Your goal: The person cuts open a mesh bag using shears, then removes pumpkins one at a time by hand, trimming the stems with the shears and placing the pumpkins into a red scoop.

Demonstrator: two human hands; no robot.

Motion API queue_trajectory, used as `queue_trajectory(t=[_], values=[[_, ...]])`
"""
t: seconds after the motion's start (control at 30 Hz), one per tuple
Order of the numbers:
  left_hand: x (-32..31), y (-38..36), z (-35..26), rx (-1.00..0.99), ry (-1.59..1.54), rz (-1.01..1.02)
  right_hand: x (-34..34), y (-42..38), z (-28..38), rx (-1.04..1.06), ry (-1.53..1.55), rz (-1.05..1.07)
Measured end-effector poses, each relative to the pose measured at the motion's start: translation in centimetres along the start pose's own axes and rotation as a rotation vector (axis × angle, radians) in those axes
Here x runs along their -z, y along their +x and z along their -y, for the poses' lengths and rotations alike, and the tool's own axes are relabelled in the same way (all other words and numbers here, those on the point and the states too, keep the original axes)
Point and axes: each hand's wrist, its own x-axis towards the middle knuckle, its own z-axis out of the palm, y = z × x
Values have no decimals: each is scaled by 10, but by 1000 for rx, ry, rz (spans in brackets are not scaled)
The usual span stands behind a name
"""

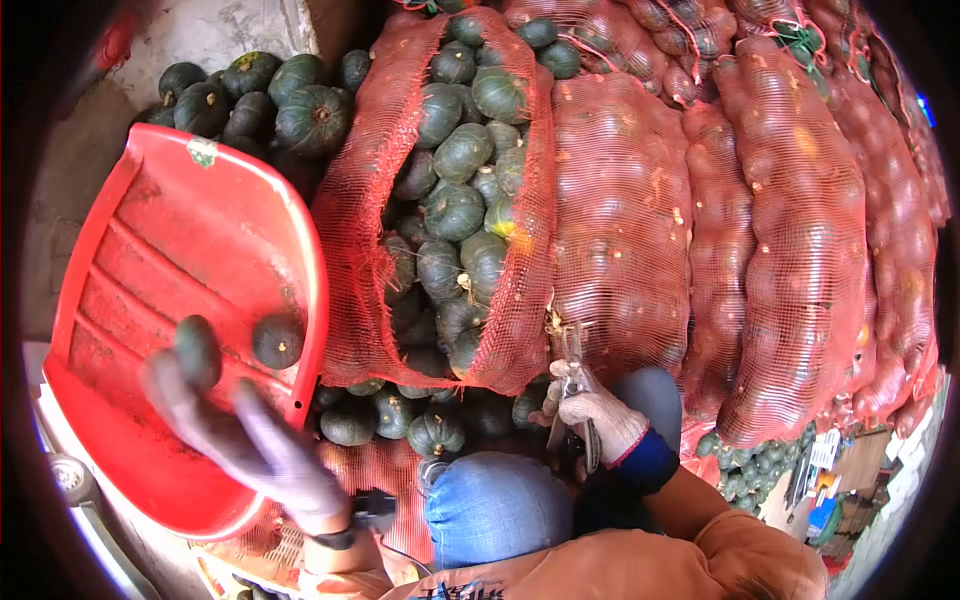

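Squash going into the red crate

Left hand [235, 435], gloved and blurred, is spread wide with nothing in its grasp; a dark green squash [198, 350] sits just off its fingertips, over the tilted red crate [130, 260]. A second squash [277, 340] lies inside near the rim. Right hand [600, 415], also gloved, is closed around a pair of shears [578, 385], blades pointing up toward the slit mesh sack [455, 200] full of squash. A good toss looks low and gentle, aimed at the crate's ribbed floor, the blades kept away from the knee [490, 505]. Closed red sacks [800, 230] are stacked to the right; loose squash [250, 95] lie on concrete ground [190, 30] beyond.
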Motion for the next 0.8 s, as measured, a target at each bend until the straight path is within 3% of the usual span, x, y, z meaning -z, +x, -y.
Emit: queue_trajectory(t=[0.03,0.07,0.1,0.13,0.2,0.27,0.4,0.5,0.57,0.6,0.63,0.67,0.77,0.8], values=[[-7,-13,-1,-44,-210,152,0,2,-1,8,-5,-8],[-22,-4,-4,-401,-286,564,2,4,-3,17,-9,-14],[-54,-14,-12,-307,-283,701,3,7,-5,25,-11,-20],[-95,-33,2,-280,-163,722,4,10,-7,35,-34,-21],[-158,-52,17,-404,371,931,6,15,-8,61,-82,-24],[-202,-66,36,-556,624,949,7,18,-9,66,-143,-25],[-199,-45,21,-449,610,1171,4,22,-12,61,-158,-54],[-152,-59,37,-405,156,905,-3,18,-6,82,-259,-72],[-132,-72,58,-36,-578,832,-1,22,-12,147,-370,-70],[-117,-85,46,616,-1051,804,2,27,-15,190,-447,-53],[-106,-81,43,789,-1292,806,1,31,-18,234,-526,-31],[-101,-79,42,915,-1444,817,-15,27,-6,428,-767,-29],[-101,-79,47,1362,-1723,816,-37,46,-4,382,-1188,-180],[-102,-78,47,1364,-1753,834,-71,38,27,311,-1400,-189]])
